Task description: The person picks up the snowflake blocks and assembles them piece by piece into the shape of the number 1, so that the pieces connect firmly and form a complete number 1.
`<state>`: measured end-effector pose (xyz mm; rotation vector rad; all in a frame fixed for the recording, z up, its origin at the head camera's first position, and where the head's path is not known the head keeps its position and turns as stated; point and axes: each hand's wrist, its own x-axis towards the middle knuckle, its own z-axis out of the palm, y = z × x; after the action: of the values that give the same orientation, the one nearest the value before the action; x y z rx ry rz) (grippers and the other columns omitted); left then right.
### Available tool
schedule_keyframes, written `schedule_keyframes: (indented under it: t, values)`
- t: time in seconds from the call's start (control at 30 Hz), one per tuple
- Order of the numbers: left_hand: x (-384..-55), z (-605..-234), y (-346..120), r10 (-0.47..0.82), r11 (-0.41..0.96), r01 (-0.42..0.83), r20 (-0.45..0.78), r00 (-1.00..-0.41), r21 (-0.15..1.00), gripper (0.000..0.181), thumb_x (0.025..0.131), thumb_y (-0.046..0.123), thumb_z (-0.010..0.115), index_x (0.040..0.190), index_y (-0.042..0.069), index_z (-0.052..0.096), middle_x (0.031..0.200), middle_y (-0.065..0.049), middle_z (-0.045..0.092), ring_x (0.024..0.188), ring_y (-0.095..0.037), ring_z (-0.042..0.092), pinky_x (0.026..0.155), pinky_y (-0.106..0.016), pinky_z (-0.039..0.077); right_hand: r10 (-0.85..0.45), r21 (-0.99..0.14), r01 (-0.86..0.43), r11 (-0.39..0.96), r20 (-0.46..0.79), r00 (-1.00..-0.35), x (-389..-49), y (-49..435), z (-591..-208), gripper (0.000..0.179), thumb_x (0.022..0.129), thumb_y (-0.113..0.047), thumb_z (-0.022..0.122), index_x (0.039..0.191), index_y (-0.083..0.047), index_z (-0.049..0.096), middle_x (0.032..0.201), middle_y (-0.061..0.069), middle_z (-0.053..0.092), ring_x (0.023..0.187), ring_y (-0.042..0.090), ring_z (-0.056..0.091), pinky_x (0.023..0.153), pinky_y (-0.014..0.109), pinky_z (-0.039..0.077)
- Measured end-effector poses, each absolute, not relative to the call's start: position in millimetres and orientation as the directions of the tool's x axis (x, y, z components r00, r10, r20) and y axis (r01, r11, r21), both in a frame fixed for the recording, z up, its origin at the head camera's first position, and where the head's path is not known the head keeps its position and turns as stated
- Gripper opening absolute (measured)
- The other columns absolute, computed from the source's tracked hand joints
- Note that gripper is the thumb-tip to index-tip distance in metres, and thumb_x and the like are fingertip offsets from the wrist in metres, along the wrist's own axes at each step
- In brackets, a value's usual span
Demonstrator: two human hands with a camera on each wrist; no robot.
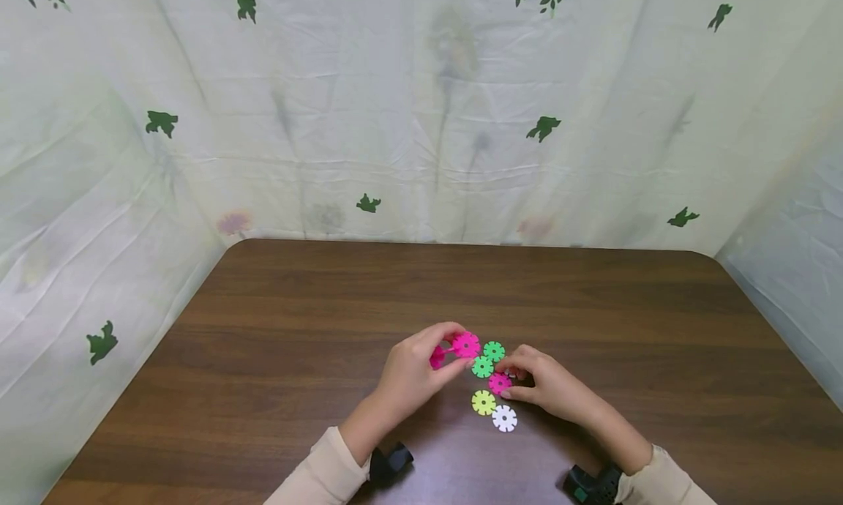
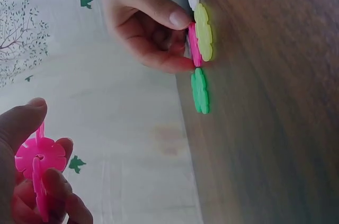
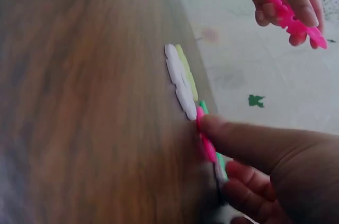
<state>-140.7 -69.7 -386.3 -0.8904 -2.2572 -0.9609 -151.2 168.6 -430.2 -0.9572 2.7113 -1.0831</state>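
Note:
My left hand [image 1: 413, 364] is raised above the table and pinches joined pink notched plastic discs [image 1: 466, 345]. Seen from the left wrist, one of these discs [image 2: 41, 158] faces the camera with others slotted in at an angle. Lower and to the right, my right hand [image 1: 549, 384] holds a single pink disc [image 1: 499, 383] by its edges between thumb and fingers, low over the tabletop. Two green discs [image 1: 483, 367] lie just beyond it. A yellow disc [image 1: 484, 402] and a white disc [image 1: 504, 419] lie on its near side. A whitish edge shows under the right fingers.
The brown wooden table [image 1: 296, 307] has rounded far corners. A pale curtain [image 1: 395, 124] with green leaf and bird shapes surrounds its back and sides. Dark wrist cameras [image 1: 391, 462] sit at both cuffs, close over the tabletop.

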Motion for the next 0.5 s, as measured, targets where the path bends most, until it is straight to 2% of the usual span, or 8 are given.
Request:
schedule_keyframes:
  t: [0.17, 0.3, 0.4, 0.5]
  values:
    - [-139.7, -383.4, -71.0, 0.355, 0.545, 0.722, 0.663, -0.659, 0.426, 0.038, 0.07, 0.022, 0.077, 0.101, 0.009, 0.059, 0.083, 0.003, 0.063, 0.061, -0.003, 0.049, 0.054, -0.016, 0.041, -0.56, -0.641, -0.503, 0.58, 0.134, -0.817, -151.4, 166.8, -429.1, 0.026, 0.075, -0.015, 0.073, 0.093, -0.019, 0.055, 0.08, -0.007, 0.047, 0.07, 0.009, 0.045, 0.06, 0.024, 0.041]
    - [-139.3, -382.4, -71.4, 0.358, 0.552, 0.716, 0.654, -0.667, 0.427, 0.039, 0.071, 0.021, 0.076, 0.103, 0.009, 0.058, 0.082, 0.004, 0.063, 0.063, -0.002, 0.05, 0.053, -0.017, 0.041, -0.573, -0.691, -0.483, 0.538, 0.12, -0.811, -152.2, 167.6, -422.8, 0.022, 0.08, -0.01, 0.068, 0.095, -0.019, 0.055, 0.074, -0.007, 0.054, 0.067, 0.008, 0.049, 0.059, 0.024, 0.043]
    - [-139.6, -382.7, -71.4, 0.375, 0.552, 0.72, 0.647, -0.664, 0.42, 0.04, 0.072, 0.02, 0.075, 0.107, 0.009, 0.059, 0.088, 0.002, 0.064, 0.069, -0.004, 0.053, 0.057, -0.018, 0.043, -0.57, -0.73, -0.477, 0.489, 0.147, -0.809, -153.0, 168.4, -415.3, 0.021, 0.082, -0.005, 0.064, 0.101, -0.013, 0.06, 0.085, -0.003, 0.061, 0.072, 0.009, 0.054, 0.064, 0.025, 0.047]
    - [-139.9, -383.8, -70.9, 0.392, 0.546, 0.728, 0.641, -0.659, 0.415, 0.039, 0.073, 0.019, 0.074, 0.108, 0.009, 0.06, 0.094, 0.002, 0.063, 0.073, -0.006, 0.052, 0.06, -0.019, 0.044, -0.537, -0.756, -0.467, 0.458, 0.183, -0.824, -153.8, 167.8, -405.9, 0.022, 0.082, -0.003, 0.063, 0.104, -0.005, 0.06, 0.094, 0.001, 0.062, 0.075, 0.011, 0.057, 0.066, 0.026, 0.048]
